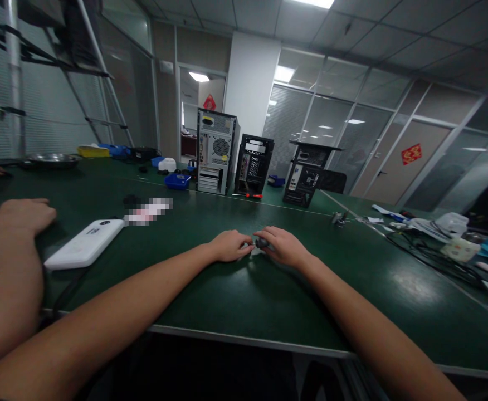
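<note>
Both my hands rest on the green table (235, 289), reaching out in front of me. My left hand (229, 245) and my right hand (283, 247) meet fingertip to fingertip around a small dark object (262, 243). The fingers of both hands are curled and pinched on it. What the object is I cannot make out. A bit of pale material shows under it.
Another person's arm and closed hand (20, 217) lie at the left beside a white device (86, 243) with a black cable. Three computer cases (215, 150) stand at the back. Cables and white parts (436, 239) clutter the right. A blue bin (177, 180) sits behind.
</note>
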Available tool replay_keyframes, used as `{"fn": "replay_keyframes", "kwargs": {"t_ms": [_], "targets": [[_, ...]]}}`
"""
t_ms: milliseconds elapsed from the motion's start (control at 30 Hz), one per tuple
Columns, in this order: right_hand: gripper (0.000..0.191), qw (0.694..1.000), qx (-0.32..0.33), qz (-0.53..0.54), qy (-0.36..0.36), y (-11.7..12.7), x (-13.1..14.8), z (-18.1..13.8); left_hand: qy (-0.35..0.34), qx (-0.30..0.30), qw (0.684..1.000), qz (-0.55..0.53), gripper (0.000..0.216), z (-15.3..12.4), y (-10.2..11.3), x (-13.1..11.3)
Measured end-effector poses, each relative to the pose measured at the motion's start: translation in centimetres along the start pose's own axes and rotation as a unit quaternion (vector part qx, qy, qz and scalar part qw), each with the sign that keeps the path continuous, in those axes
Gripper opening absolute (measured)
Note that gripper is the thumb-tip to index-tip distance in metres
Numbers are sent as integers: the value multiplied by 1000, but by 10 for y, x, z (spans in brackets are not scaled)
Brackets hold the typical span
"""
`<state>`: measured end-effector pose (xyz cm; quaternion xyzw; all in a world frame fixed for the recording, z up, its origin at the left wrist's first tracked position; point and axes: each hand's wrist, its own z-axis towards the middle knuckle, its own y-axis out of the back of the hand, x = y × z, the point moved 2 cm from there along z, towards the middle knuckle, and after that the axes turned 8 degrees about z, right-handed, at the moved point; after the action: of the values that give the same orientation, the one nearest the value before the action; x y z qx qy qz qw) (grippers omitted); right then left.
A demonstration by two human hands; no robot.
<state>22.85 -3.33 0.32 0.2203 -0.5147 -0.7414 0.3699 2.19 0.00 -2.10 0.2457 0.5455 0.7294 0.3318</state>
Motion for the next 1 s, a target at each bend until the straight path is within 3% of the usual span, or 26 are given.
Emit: {"fn": "replay_keyframes", "kwargs": {"t_ms": [200, 367, 533, 733, 867, 933, 1000], "targets": [[38, 994, -29, 63, -79, 2, -21, -10, -11, -6, 1000, -5, 38, 2, -1, 0], [33, 977, -67, 160, -122, -3, -10, -5, -14, -12, 1000, -5, 45, 1, -1, 1], [33, 986, -27, 148, -74, -16, 10, 4, -23, -18, 1000, -5, 47, 1, -2, -1], [15, 997, -13, 64, -50, -16, 12, 7, -38, -19, 999, -19, 50, 2, -3, -3], [17, 995, -48, 40, -80, -4, -21, -2, -24, -18, 999, -31, 50, 1, -1, -2], [18, 985, -66, 51, -149, 2, -52, -15, -19, -15, 999, -35, 49, 1, 0, -1], [20, 958, -87, 75, -264, 8, -89, -36, -20, -13, 999, -39, 49, 1, 0, -1]]}}
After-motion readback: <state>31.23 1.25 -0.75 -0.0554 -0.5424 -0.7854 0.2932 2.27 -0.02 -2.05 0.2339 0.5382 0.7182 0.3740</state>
